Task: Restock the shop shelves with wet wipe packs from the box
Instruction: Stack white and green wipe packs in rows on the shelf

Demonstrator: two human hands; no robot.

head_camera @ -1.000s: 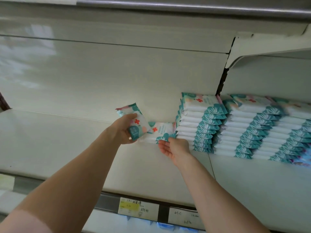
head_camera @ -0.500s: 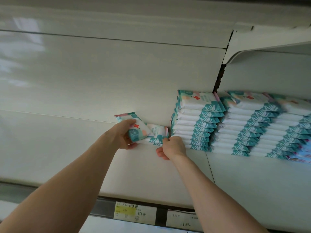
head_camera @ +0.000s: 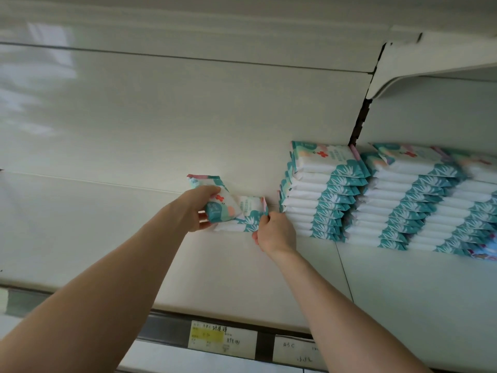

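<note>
My left hand point(head_camera: 197, 211) grips a teal-and-white wet wipe pack point(head_camera: 219, 203), tilted up against the shelf's back wall. Just right of it, a second wet wipe pack point(head_camera: 250, 211) lies flat on the white shelf point(head_camera: 242, 278), and my right hand point(head_camera: 275, 232) pinches that pack's right end. A tall stack of wipe packs point(head_camera: 322, 192) stands immediately to the right, a narrow gap away from the flat pack. The box is not in view.
More stacks of wipe packs point(head_camera: 419, 200) fill the shelf further right. A bracket and upper shelf point(head_camera: 430, 57) overhang them. Price labels point(head_camera: 223, 339) run along the shelf's front rail. The shelf left of my hands is bare.
Both hands have pushed the two packs back towards the wall and the stack. My right hand turned from palm-up under the flat pack to pinching its right end.
</note>
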